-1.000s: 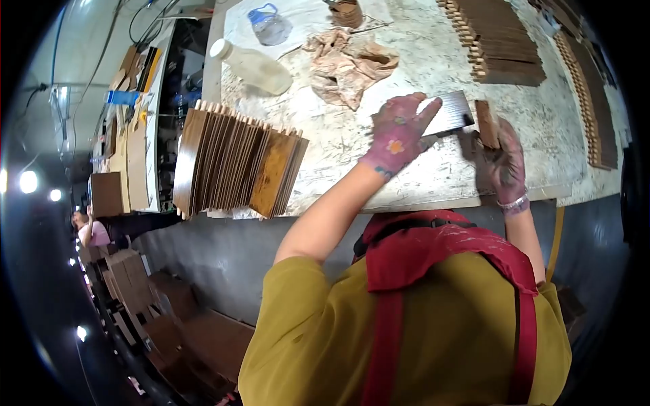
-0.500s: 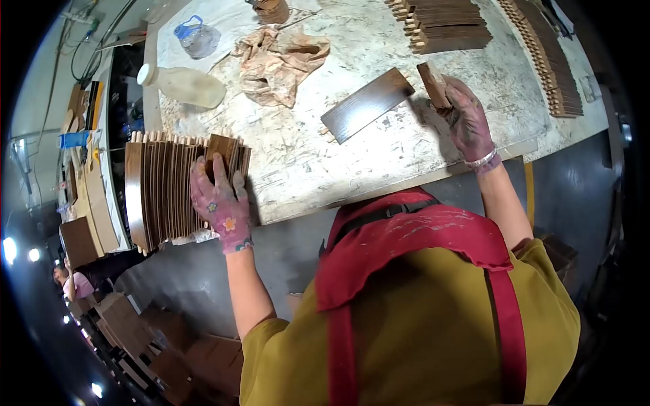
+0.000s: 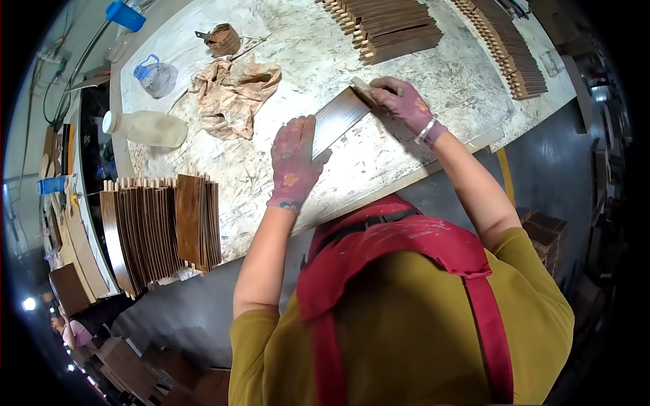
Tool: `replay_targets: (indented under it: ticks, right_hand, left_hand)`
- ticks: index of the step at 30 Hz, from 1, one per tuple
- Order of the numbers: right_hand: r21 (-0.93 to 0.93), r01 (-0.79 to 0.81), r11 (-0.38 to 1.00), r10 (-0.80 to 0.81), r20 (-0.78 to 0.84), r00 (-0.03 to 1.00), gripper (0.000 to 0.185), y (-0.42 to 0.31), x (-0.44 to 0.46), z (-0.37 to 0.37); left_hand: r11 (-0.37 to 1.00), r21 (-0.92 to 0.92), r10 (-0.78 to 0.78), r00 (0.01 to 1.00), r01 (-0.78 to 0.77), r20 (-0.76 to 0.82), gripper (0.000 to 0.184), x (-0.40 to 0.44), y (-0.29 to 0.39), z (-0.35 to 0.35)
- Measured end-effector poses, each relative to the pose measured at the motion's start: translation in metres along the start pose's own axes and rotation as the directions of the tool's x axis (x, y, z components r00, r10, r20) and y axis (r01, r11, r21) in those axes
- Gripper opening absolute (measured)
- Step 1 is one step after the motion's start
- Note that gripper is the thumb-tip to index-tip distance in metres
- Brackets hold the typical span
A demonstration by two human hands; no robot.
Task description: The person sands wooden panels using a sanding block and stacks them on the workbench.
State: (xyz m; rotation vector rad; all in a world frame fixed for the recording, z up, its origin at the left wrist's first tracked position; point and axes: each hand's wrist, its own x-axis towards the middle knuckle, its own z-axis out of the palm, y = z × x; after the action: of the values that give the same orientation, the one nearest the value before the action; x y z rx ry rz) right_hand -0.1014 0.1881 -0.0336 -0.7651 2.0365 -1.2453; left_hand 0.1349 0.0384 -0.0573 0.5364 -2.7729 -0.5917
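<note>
A dark brown wooden board [image 3: 338, 120] with a shiny top lies at a slant on the worktable. My left hand [image 3: 294, 162], in a stained pink flowered glove, rests flat over its near left end, thumb spread. At the board's far right end is my right hand [image 3: 407, 109], gloved likewise, its fingers closed around a small wooden block [image 3: 363, 90] that sits against the board's end. The block's underside is hidden. Left of my left hand, a row of dark boards [image 3: 142, 237] with pale pegs stands on edge, and one board [image 3: 191, 220] leans across the row.
On the paint-marked worktable [image 3: 271, 196] lie a crumpled stained cloth [image 3: 233, 101], a cloudy plastic bottle [image 3: 152, 128], a cut clear jug [image 3: 157, 78] and a brown pot [image 3: 223, 40]. More pegged boards [image 3: 396, 30] line the far side. Another person [image 3: 78, 333] is at far left.
My left hand has left the row of boards and moved right onto the single board. My right hand has lowered the block to the board's far end. The camera view has shifted.
</note>
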Motion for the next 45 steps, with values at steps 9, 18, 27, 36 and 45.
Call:
replay_targets:
  ticks: [9,18,27,36,45]
  right_hand:
    - [-0.291,0.102,0.951,-0.112,-0.018,0.994,0.042,-0.012,0.003,0.012]
    - [-0.439,0.337,0.833,-0.267,0.215,0.939,0.044,-0.027,-0.081,-0.01]
    - [-0.461,0.796,0.392,-0.705,0.404,0.582,0.038,-0.012,-0.074,0.117]
    - [-0.669,0.577,0.469,-0.516,0.323,0.794,0.037,-0.02,-0.079,0.074]
    - [-0.646,0.628,0.433,-0.575,0.338,0.745,0.039,-0.027,-0.078,0.099]
  left_hand:
    - [1.0,0.0,0.008,0.997,-0.008,-0.077,0.063,0.001,0.004,-0.002]
    - [0.976,-0.21,-0.001,0.974,0.049,0.226,0.048,0.03,-0.018,-0.047]
    - [0.99,-0.13,0.002,0.897,0.061,0.441,0.048,0.053,-0.031,-0.043]
    - [0.985,-0.165,0.03,0.898,0.048,0.439,0.048,0.055,-0.035,-0.04]
    - [0.988,-0.152,0.024,0.912,0.042,0.409,0.047,0.052,-0.033,-0.041]
